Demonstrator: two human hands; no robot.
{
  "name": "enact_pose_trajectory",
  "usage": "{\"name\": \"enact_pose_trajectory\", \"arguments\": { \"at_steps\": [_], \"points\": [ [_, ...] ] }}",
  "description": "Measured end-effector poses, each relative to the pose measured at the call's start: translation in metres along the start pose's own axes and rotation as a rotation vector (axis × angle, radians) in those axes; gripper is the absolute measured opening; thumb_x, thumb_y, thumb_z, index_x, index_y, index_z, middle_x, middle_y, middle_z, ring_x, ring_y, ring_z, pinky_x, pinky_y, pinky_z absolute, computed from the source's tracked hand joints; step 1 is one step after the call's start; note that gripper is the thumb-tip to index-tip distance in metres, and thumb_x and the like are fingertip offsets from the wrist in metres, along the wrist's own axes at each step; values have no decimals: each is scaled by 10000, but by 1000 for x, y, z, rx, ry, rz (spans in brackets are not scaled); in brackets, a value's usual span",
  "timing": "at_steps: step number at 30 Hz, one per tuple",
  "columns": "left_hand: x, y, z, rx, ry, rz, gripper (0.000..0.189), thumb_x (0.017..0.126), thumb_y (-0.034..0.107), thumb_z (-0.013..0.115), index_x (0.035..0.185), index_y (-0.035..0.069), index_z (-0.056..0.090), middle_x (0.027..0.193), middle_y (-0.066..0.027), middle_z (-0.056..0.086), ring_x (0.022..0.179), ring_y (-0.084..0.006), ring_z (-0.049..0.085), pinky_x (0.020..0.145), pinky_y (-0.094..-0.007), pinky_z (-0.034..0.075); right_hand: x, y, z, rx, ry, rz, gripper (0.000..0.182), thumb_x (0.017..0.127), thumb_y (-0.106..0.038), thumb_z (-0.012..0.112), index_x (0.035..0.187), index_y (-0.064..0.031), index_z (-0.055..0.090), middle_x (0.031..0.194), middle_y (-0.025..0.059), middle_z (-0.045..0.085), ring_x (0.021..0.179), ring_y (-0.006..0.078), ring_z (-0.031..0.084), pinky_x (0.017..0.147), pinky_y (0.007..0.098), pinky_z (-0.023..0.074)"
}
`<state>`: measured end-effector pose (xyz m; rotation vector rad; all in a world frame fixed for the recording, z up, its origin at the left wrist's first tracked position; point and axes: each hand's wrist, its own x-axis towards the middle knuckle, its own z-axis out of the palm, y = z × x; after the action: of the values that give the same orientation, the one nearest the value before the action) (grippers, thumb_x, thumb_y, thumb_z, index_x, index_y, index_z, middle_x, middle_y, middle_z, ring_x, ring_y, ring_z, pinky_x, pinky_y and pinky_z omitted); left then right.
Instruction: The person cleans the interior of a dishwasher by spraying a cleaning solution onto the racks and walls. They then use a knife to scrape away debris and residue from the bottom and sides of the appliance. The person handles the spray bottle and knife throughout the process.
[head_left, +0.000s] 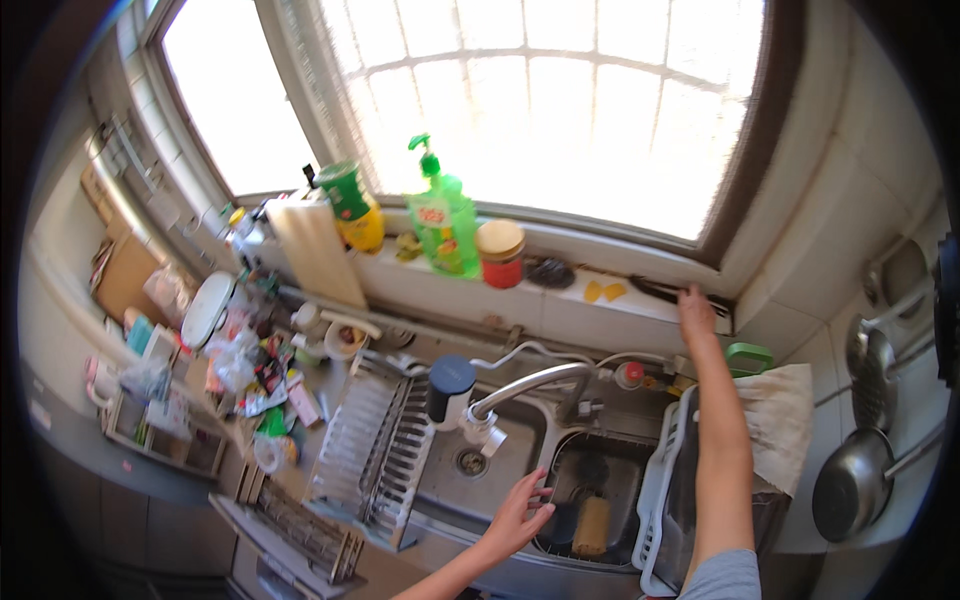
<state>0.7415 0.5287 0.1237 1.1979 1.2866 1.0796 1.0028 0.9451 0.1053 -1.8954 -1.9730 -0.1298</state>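
Observation:
My right hand reaches to the right end of the tiled window sill and touches the end of a dark, slender item lying there; whether it grips it I cannot tell. Over the divider of the double steel sink, my left hand is empty, its fingers apart. Yellow pieces, a dark scouring pad, a red jar with a tan lid and a green pump bottle line the sill. A yellowish sponge-like block lies in the right basin.
The curved faucet rises behind the basins. A dish rack stands left of them, beside a cluttered counter. At the right are a pale plastic rack, a cloth and hanging pans. A cutting board leans against the sill.

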Motion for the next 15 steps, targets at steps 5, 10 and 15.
{"name": "enact_pose_trajectory", "arguments": {
  "at_steps": [5,10,15],
  "points": [
    [-1,-4,7,1,8,-22,605,871,46,543,1403,65,257,1364,-132,336,1153,-219,491,914,-324,447,-7,5,-21,-296,132,-416,126,820,-138,500,917,-63,530,860,141,560,860,315,565,744,460,456],
    [-26,5,-8,55,20,24,584,880,73,536,1401,86,274,1333,-127,350,1142,-215,492,929,-324,433,-46,-50,-71,-84,114,-440,126,840,-85,521,958,-92,476,887,119,581,858,319,567,708,424,446],
    [-74,-6,-46,52,99,58,551,883,64,524,1389,90,307,1326,-123,362,1123,-202,507,924,-317,439,-105,-94,-115,201,226,-309,203,900,-138,507,1095,-132,449,864,160,596,760,377,590,628,437,458]
  ]
}}
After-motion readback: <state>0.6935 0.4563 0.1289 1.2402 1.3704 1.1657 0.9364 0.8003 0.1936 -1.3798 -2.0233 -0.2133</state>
